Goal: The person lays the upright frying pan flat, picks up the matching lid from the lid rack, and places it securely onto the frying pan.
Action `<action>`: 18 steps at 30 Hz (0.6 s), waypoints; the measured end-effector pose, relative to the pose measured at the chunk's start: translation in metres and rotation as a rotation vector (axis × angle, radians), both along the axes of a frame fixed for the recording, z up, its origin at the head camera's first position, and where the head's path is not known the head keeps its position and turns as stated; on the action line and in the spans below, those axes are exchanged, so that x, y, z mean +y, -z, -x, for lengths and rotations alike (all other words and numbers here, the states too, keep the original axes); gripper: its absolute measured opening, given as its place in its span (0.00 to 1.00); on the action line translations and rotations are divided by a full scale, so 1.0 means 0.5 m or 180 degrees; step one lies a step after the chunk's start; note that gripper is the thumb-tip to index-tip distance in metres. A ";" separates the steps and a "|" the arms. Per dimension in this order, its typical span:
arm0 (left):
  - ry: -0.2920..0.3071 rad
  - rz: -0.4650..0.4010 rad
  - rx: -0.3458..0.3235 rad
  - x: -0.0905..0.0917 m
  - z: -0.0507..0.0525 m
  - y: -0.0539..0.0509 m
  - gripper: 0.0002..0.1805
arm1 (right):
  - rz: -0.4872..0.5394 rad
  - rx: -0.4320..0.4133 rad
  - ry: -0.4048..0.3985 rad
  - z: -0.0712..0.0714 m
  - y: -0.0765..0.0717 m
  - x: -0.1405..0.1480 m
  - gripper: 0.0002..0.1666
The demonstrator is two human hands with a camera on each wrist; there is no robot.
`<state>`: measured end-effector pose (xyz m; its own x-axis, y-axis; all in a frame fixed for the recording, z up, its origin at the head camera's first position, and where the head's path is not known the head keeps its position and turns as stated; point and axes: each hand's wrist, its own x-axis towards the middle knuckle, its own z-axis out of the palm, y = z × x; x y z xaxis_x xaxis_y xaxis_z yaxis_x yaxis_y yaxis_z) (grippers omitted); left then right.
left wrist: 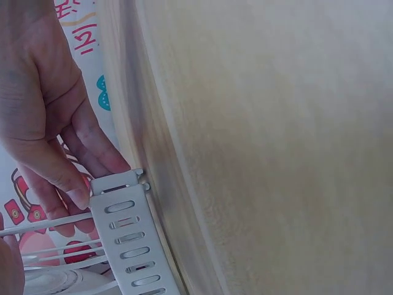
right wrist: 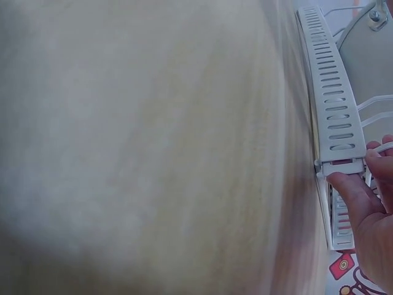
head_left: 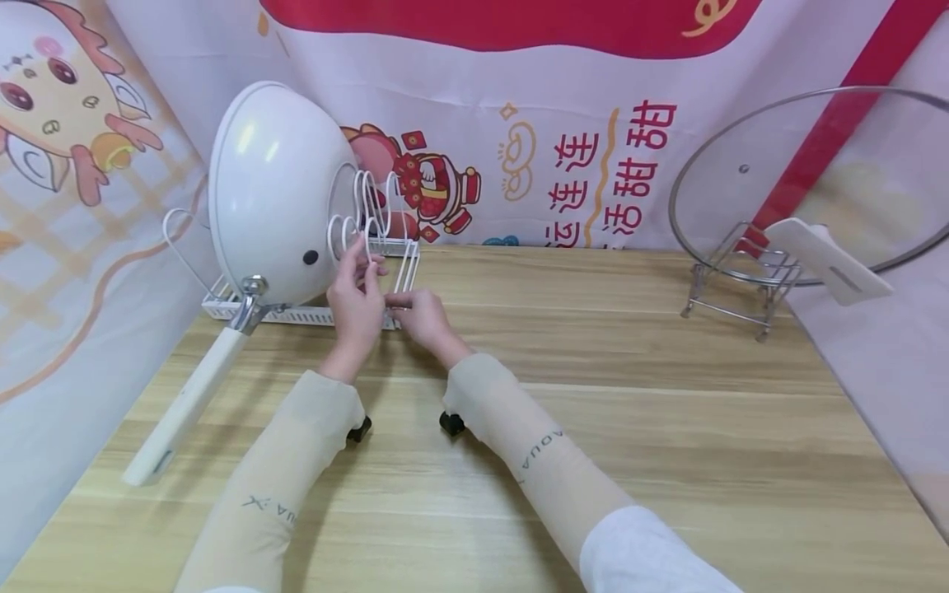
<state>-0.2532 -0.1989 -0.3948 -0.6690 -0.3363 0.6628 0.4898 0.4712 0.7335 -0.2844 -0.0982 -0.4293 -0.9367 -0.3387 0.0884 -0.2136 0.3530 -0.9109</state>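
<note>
Two hands [head_left: 357, 301] [head_left: 421, 317] gripping rack [head_left: 306, 316], wok [head_left: 285, 189] crowding it; lid [head_left: 808, 165] apart

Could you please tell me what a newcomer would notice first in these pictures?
Most likely the big white pan, tipped on its side on a white rack at the table's left. Beside it, the person's left grip and right grip are at the rack's right end. Far right, a large glass lid stands in a metal holder.
</note>
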 end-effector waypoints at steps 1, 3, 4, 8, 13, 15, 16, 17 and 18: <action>-0.0005 -0.0002 0.0003 0.001 0.000 0.000 0.24 | -0.0015 0.0016 0.0001 -0.001 0.000 0.000 0.15; 0.0002 -0.0006 0.0012 0.002 -0.001 0.001 0.24 | -0.0045 0.0048 -0.0005 -0.002 0.000 0.002 0.15; 0.0013 -0.0005 0.0021 0.003 -0.001 0.000 0.24 | -0.0053 0.0066 -0.0003 -0.001 0.000 0.002 0.15; 0.0023 0.0026 0.0040 0.006 0.000 -0.001 0.24 | -0.0091 0.0141 0.0012 0.001 0.001 0.005 0.15; -0.0018 0.0012 0.0007 0.009 -0.004 -0.002 0.24 | -0.0106 0.0165 -0.0037 0.002 0.001 0.009 0.15; -0.0039 0.0008 -0.0005 0.011 -0.006 -0.001 0.24 | -0.0115 0.0147 -0.0065 0.001 0.001 0.012 0.15; -0.0041 0.0007 -0.0006 0.013 -0.007 -0.001 0.23 | -0.0119 0.0134 -0.0070 0.000 0.001 0.013 0.15; -0.0036 0.0009 -0.0010 0.014 -0.008 -0.001 0.23 | -0.0125 0.0123 -0.0070 0.000 0.000 0.015 0.16; -0.0028 0.0009 -0.0007 0.015 -0.009 -0.002 0.23 | -0.0117 0.0113 -0.0068 0.000 0.000 0.016 0.16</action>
<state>-0.2488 -0.1911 -0.3940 -0.6675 -0.3404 0.6623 0.4840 0.4776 0.7332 -0.2842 -0.0901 -0.4291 -0.9257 -0.3623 0.1085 -0.2534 0.3811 -0.8891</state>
